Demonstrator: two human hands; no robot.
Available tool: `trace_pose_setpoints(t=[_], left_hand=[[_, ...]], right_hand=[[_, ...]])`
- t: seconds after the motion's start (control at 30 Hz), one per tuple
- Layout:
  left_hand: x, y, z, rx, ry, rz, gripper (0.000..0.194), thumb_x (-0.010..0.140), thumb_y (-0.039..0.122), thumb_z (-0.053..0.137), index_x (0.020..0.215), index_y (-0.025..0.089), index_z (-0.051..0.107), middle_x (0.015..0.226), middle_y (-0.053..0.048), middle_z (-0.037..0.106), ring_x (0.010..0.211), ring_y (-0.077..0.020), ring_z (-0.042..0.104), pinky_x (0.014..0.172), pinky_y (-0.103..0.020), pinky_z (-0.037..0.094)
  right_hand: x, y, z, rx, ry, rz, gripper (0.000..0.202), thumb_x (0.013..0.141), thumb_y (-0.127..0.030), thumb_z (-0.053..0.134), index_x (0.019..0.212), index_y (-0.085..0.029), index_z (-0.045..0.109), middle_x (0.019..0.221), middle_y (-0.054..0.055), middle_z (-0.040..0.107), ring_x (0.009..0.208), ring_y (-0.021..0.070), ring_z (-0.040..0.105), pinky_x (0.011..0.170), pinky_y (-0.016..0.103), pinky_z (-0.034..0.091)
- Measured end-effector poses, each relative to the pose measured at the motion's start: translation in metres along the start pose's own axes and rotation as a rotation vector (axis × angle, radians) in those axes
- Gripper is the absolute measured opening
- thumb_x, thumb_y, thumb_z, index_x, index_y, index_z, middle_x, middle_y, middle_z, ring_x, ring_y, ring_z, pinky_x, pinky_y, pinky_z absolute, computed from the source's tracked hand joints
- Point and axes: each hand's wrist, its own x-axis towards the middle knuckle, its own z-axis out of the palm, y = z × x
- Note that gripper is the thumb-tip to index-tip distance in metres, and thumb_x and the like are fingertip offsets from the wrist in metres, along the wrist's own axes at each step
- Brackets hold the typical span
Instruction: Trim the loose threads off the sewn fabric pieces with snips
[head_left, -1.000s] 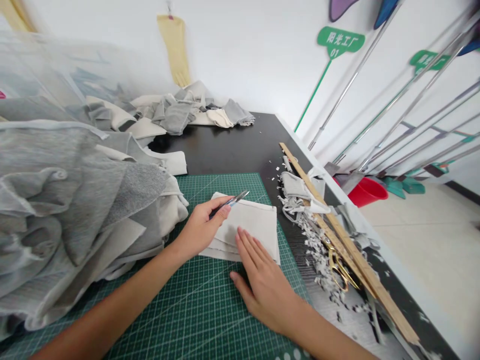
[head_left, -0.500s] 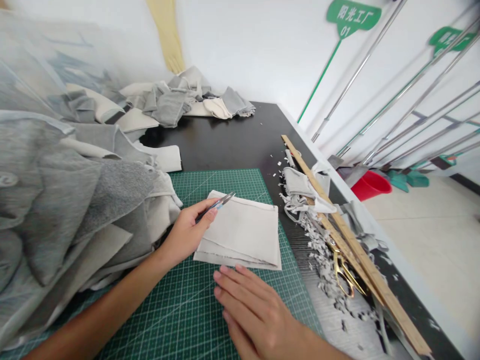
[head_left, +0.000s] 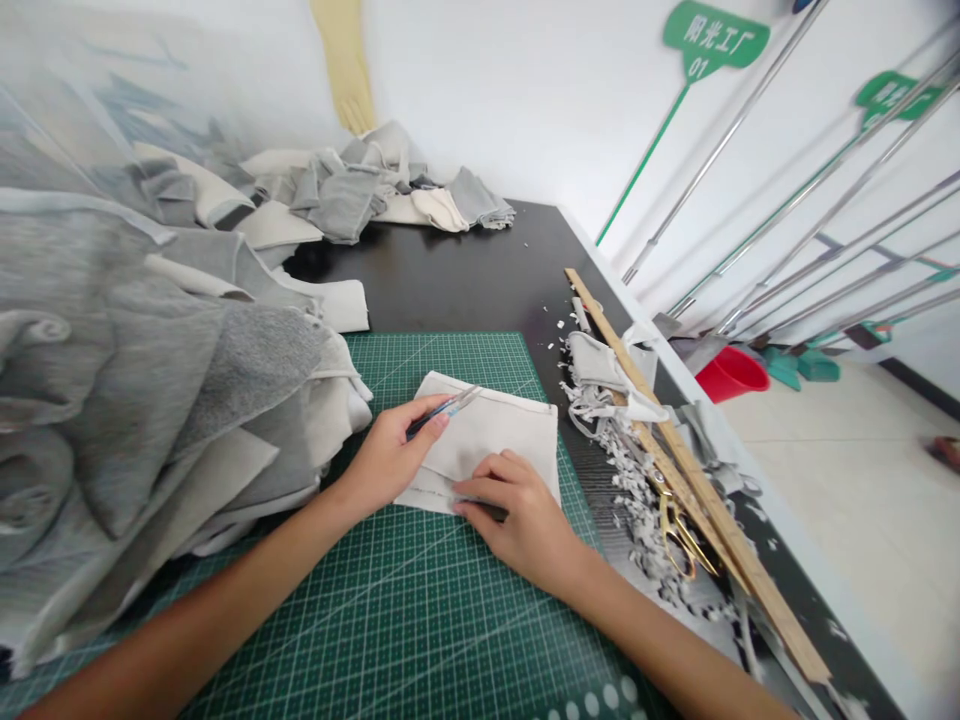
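My left hand [head_left: 401, 445] is closed around a small pair of thread snips [head_left: 457, 402], its metal blades pointing up and right over the cloth. Under the blades lies a folded off-white fabric piece [head_left: 480, 425], with a stitched line along its far edge. My right hand [head_left: 517, 515] is at the near edge of this fabric, thumb and forefinger pinching the layer there. A dark strip shows between those fingers; what it is I cannot make out. A green cutting mat [head_left: 360, 610] with a white grid lies beneath both hands.
A big heap of grey fabric [head_left: 157, 380] rises at the left; more cloth pieces [head_left: 349, 200] lie at the back. Along the right edge are wooden rulers [head_left: 697, 480], gold-handled scissors [head_left: 679, 535] and fabric scraps [head_left: 634, 500]. A red bin [head_left: 731, 375] stands on the floor.
My right hand has moved up and forward from the mat onto the near edge of the fabric, its fingers going from flat to a pinch. My left hand still holds the snips.
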Motion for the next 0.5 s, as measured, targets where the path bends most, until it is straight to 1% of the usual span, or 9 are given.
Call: trace_pose_setpoints(t=[0.07, 0.17, 0.3, 0.4, 0.47, 0.5], left_hand=[[-0.001, -0.001, 0.0, -0.001, 0.0, 0.01, 0.044, 0.096, 0.051, 0.06, 0.121, 0.016, 0.072, 0.118, -0.012, 0.075, 0.113, -0.028, 0.068, 0.105, -0.048, 0.052], [-0.001, -0.003, -0.001, -0.002, -0.011, 0.015, 0.04, 0.097, 0.047, 0.061, 0.121, 0.016, 0.07, 0.108, -0.01, 0.075, 0.11, -0.0256, 0.069, 0.102, -0.05, 0.053], [0.0, -0.007, -0.003, -0.008, -0.015, 0.008, 0.038, 0.099, 0.047, 0.06, 0.118, 0.016, 0.069, 0.097, -0.006, 0.074, 0.104, -0.024, 0.07, 0.099, -0.048, 0.055], [0.0, -0.011, -0.003, -0.022, -0.012, 0.009, 0.039, 0.099, 0.049, 0.061, 0.117, 0.015, 0.068, 0.103, -0.007, 0.073, 0.105, -0.0239, 0.069, 0.098, -0.048, 0.055], [0.0, -0.012, -0.002, -0.034, -0.011, 0.014, 0.04, 0.099, 0.051, 0.061, 0.117, 0.015, 0.068, 0.108, -0.008, 0.073, 0.107, -0.0242, 0.069, 0.099, -0.048, 0.054], [0.0, -0.013, -0.002, -0.038, -0.011, 0.015, 0.041, 0.099, 0.051, 0.061, 0.118, 0.015, 0.068, 0.109, -0.008, 0.073, 0.108, -0.0245, 0.068, 0.1, -0.049, 0.054]], right_hand=[[0.002, 0.003, 0.002, -0.025, -0.003, -0.062, 0.015, 0.09, -0.011, 0.079, 0.102, -0.02, 0.078, 0.09, 0.003, 0.068, 0.083, 0.0206, 0.059, 0.075, 0.035, 0.048], [0.002, 0.005, 0.005, -0.104, 0.007, -0.166, 0.01, 0.097, -0.014, 0.07, 0.101, -0.02, 0.078, 0.09, 0.004, 0.067, 0.082, 0.0202, 0.057, 0.072, 0.034, 0.047], [0.002, 0.001, 0.011, -0.21, 0.021, -0.268, 0.017, 0.102, -0.012, 0.057, 0.098, -0.016, 0.074, 0.089, 0.007, 0.07, 0.079, 0.0216, 0.057, 0.068, 0.035, 0.047], [0.002, -0.006, 0.012, -0.231, 0.056, -0.279, 0.021, 0.101, -0.008, 0.051, 0.097, -0.015, 0.07, 0.09, 0.008, 0.071, 0.078, 0.0221, 0.058, 0.066, 0.036, 0.049], [0.0, -0.011, 0.002, -0.214, 0.131, -0.235, 0.02, 0.101, -0.006, 0.048, 0.099, -0.015, 0.066, 0.092, 0.009, 0.07, 0.081, 0.0213, 0.062, 0.071, 0.035, 0.053], [-0.003, -0.014, -0.007, -0.201, 0.184, -0.196, 0.019, 0.102, -0.006, 0.049, 0.101, -0.015, 0.064, 0.093, 0.009, 0.07, 0.085, 0.0207, 0.063, 0.075, 0.034, 0.054]])
